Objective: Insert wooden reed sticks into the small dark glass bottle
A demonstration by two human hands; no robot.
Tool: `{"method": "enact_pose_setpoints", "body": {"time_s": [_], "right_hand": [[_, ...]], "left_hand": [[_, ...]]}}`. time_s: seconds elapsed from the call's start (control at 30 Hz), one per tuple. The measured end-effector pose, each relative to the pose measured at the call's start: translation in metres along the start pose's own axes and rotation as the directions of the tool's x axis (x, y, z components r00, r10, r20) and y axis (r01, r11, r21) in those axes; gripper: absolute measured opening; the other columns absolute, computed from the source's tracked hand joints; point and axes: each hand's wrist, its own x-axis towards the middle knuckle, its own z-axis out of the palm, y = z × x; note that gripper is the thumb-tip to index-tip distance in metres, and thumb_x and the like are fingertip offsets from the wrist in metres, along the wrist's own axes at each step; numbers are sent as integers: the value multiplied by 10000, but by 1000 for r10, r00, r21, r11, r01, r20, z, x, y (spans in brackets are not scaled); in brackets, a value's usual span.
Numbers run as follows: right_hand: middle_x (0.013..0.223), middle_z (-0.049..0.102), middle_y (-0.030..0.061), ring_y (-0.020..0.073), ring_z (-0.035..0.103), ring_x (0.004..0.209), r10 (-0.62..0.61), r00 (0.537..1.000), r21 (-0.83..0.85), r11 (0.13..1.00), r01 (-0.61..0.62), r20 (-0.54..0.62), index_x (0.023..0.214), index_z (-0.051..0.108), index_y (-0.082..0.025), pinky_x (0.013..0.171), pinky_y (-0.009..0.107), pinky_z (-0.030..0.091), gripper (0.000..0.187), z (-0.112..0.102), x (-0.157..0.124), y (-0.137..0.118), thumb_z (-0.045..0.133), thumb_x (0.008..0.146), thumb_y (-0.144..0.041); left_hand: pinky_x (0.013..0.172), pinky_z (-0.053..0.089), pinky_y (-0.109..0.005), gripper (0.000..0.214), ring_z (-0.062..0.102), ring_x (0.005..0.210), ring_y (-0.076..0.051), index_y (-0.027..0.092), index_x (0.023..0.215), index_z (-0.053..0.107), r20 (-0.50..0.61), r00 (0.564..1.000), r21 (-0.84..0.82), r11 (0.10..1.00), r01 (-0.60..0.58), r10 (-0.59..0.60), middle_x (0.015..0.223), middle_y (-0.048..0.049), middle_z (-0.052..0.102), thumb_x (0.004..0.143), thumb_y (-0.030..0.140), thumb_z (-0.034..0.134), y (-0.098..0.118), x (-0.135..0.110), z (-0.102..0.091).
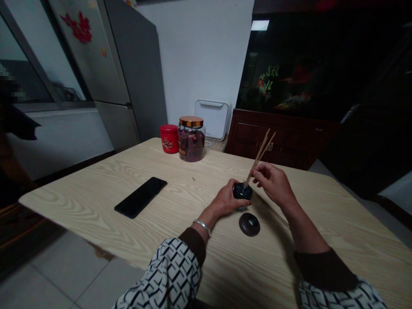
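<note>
One glossy, round glass bottle (pixel 242 191), left hand (pixel 227 198) curled around it; above it, right hand (pixel 273 182) pinching slender wooden sticks (pixel 258 157), at least two.

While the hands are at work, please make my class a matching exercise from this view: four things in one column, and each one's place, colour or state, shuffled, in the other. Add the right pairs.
Things:
1. Left hand
2. Right hand
3. Phone
4. Round disc

Places, colours or states:
A. dark brown, nearer the camera than the bottle
B. fingertips at the thin sticks
C. gripping the small dark bottle
D. black-screened, lying flat on the left part of the table

Right pairs: 1-C, 2-B, 3-D, 4-A
</note>
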Motion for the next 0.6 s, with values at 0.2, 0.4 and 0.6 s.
{"method": "enact_pose_setpoints", "body": {"time_s": [0.2, 0.4, 0.6], "right_hand": [[673, 626, -3, 131, 571, 548, 82, 971, -186, 982, -39, 226, 800, 606, -191, 525, 249, 455, 321, -27, 4, 17, 588, 860, -506], [833, 716, 86, 207, 641, 762, 391, 858, -736, 677, -22, 334, 775, 700, -200, 617, 284, 396, 97, -45, 1, 63, 660, 744, -283], [955, 728, 110, 233, 656, 834, 511, 794, -800, 598, -53, 330, 835, 732, -204, 631, 285, 386, 164, -32, -4, 86, 660, 697, -254]], "left_hand": [[787, 477, -346, 652, 604, 909, -219, 189, 1118, 544, -2, 1000, -1, 1000, 5, -5, 998, -54, 653, 604, 431, 862, -1, 1, 1], [786, 479, -343, 646, 601, 909, -213, 194, 1116, 540, -5, 1000, -14, 1000, -22, 22, 997, -51, 654, 614, 440, 864, -2, 0, 2], [808, 492, -358, 655, 608, 918, -221, 189, 1120, 547, -3, 1000, -15, 1000, -15, 15, 1015, -69, 655, 603, 426, 874, -2, 0, 1]]}}
